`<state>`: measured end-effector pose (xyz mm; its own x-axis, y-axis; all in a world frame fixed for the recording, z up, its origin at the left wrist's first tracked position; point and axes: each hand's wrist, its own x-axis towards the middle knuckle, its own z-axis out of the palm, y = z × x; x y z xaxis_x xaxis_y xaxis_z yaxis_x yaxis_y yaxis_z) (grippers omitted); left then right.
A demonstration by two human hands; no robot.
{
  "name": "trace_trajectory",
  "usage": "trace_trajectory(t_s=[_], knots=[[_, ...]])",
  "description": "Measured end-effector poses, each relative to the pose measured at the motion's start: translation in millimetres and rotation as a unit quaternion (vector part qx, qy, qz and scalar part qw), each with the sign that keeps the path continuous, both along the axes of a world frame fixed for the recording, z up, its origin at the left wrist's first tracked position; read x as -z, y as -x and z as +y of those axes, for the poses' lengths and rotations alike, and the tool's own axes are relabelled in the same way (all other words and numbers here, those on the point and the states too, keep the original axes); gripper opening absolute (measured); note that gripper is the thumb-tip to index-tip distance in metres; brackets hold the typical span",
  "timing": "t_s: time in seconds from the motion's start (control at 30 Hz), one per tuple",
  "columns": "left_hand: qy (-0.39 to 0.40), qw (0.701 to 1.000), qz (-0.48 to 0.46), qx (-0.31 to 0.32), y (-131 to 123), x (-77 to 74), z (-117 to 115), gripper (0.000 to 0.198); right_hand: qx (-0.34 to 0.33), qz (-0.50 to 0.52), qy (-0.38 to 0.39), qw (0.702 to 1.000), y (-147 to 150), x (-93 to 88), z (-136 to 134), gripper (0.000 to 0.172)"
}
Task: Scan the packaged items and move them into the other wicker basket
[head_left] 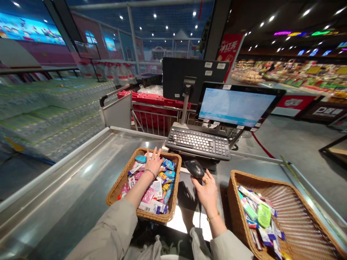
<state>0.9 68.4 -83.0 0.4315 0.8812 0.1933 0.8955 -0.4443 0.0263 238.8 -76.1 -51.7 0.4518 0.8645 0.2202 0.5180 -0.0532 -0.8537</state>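
My left hand [154, 163] reaches into a wicker basket [116, 187] full of small colourful packets [162, 180]. Its fingers are spread and rest on the packets near the basket's far rim, holding nothing that I can see. My right hand [207, 189] is closed around a black handheld barcode scanner [194, 168], which it holds over the steel counter between the two baskets. A second wicker basket [295, 213] stands to the right of that hand, with several packets [257, 216] piled at its left side.
A black keyboard [199, 142] and a lit touchscreen [235, 106] stand just beyond the hands, with a second monitor's back [189, 77] behind. The steel checkout counter [81, 187] stretches left. Red shopping baskets [151, 108] and stacked bottled water [54, 112] lie further off.
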Motion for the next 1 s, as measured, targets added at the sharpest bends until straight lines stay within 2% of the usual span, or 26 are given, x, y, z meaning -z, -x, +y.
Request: trace_trajectory(t_s=[0.23,0.5,0.63,0.83,1.0], knots=[[0.007,1.0,0.014,0.009,2.5,10.1,5.8,0.057,0.001,0.002,0.006,1.0,0.9,0.0,4.5,0.033],[0.003,1.0,-0.008,-0.019,3.6,13.8,13.2,0.027,-0.001,0.012,0.011,1.0,0.5,-0.6,6.1,0.034],[-0.001,1.0,-0.007,0.003,1.6,13.3,15.3,0.019,-0.001,0.018,0.01,1.0,-0.7,-0.3,5.7,0.034],[-0.006,0.999,-0.013,0.047,-1.8,1.4,11.3,0.014,-0.001,0.01,0.022,1.0,-3.6,-0.7,4.2,0.034],[-0.027,0.999,-0.01,0.039,0.8,-16.7,-5.1,0.015,0.002,0.009,0.021,1.0,-4.3,-2.5,2.1,0.035]])
